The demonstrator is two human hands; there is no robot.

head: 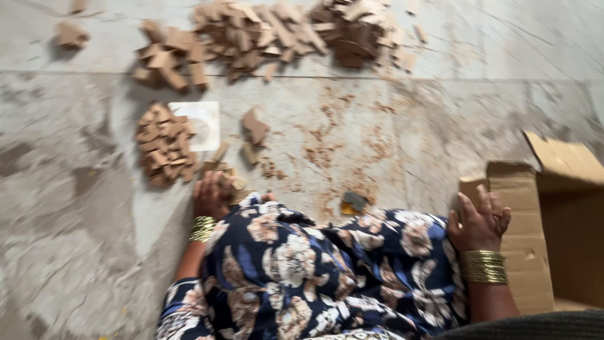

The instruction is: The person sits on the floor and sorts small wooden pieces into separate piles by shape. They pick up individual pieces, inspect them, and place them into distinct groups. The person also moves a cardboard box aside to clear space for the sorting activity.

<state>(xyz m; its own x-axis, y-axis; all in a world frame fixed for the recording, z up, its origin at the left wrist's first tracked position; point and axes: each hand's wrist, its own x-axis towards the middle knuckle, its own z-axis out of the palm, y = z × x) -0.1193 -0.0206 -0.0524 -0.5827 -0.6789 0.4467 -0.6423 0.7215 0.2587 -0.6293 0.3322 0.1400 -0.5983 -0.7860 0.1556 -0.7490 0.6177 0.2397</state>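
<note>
Blocks [165, 146] beside left hand [211, 196]; carton [535, 226]

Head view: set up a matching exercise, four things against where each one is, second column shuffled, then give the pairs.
Things:
1. left hand
2. right hand
3. white square sheet
4. long row of wooden blocks

Places:
A. on the flap of the open cardboard box
B. at the far side of the floor, top of the view
C. on a small stack of wooden pieces near the knee
D. flat on the floor beside a round pile of blocks

Pairs: 1-C, 2-A, 3-D, 4-B
</note>
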